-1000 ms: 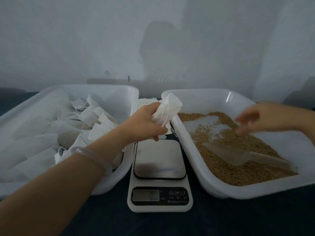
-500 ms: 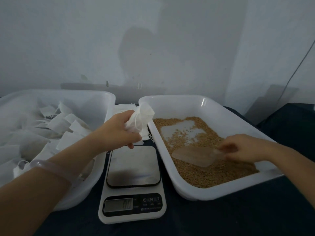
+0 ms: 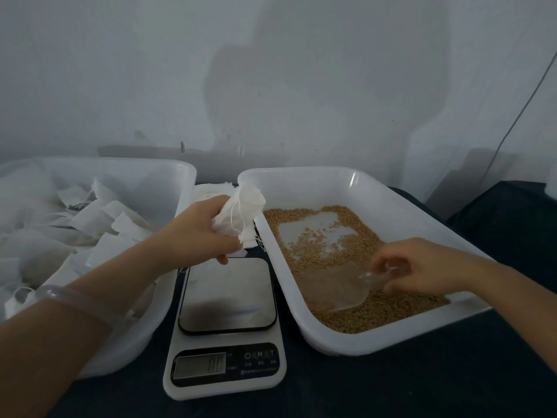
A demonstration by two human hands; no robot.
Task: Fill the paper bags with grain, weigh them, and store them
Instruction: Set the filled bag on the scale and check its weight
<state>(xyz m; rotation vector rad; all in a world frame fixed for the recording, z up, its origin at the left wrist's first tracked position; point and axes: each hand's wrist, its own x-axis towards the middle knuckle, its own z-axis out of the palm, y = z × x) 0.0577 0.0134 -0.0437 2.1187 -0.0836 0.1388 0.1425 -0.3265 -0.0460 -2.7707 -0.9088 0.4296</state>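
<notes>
Two hands: left hand [image 3: 200,233] gripped a small white drawstring paper bag [image 3: 241,212], raised over the far edge of the scale; right hand [image 3: 422,267] had fingers curled round the handle of a clear plastic scoop [image 3: 334,286].
Change, right: a second before it hovered blurred above the tray, off the scoop; half a second before it was at the handle; now it was wrapped round the handle.
Change, left: same grip, bag in the same place.
Scoop: blade lay flat on the brown grain [image 3: 376,309], as before.
Grain: spread in the white plastic tray on the right [image 3: 376,342], with a bare patch at the far end.
Bags: white paper bags [image 3: 99,218] were heaped in the white plastic tray on the left [image 3: 168,182].
Scale: white digital kitchen scale [image 3: 226,327] stood between the trays, nothing on its platform; the digits were too small to read.
Wrist: pale translucent bangle [image 3: 69,297] on the left arm.
Surface: dark tabletop [image 3: 422,381] under everything.
Room: plain grey-white wall [image 3: 271,70] behind, thin cable [image 3: 518,116] hanging at right.
</notes>
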